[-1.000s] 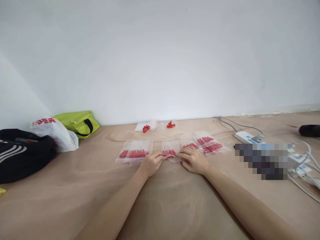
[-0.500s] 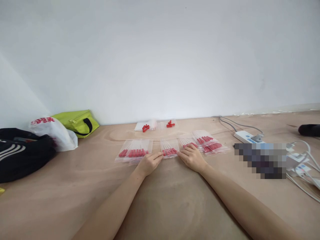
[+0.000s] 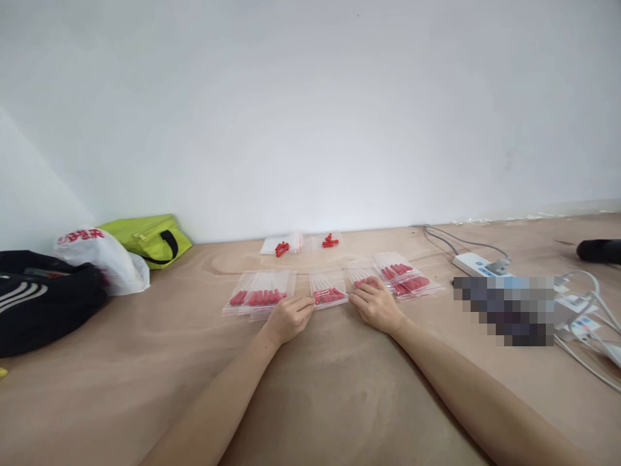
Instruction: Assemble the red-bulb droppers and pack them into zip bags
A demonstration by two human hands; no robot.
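A clear zip bag (image 3: pixel 330 282) holding several thin white sticks with red ends lies flat on the table between my hands. My left hand (image 3: pixel 290 317) is closed in a pinch at its near left corner. At its near right corner is my right hand (image 3: pixel 377 307), fingers bent together and thumb tucked under, its fingertips at the bag's edge. Behind the right knuckles lies another filled zip bag (image 3: pixel 359 270), partly covered. To the left is an overlapping group of filled bags (image 3: pixel 264 282); a further filled stack (image 3: pixel 398 266) lies to the right.
Near the wall, small red pieces (image 3: pixel 282 248) rest on flat bags (image 3: pixel 270 243), with more red pieces (image 3: pixel 330 241) beside them. A power strip (image 3: pixel 473 264) and cables stand right. A black bag (image 3: pixel 48 310), white plastic bag (image 3: pixel 104 259) and lime-green bag (image 3: pixel 150 236) are left.
My right hand has shifted slightly right along the near edge of the middle zip bag, its fingers curling in more. My left hand stays at the left corner.
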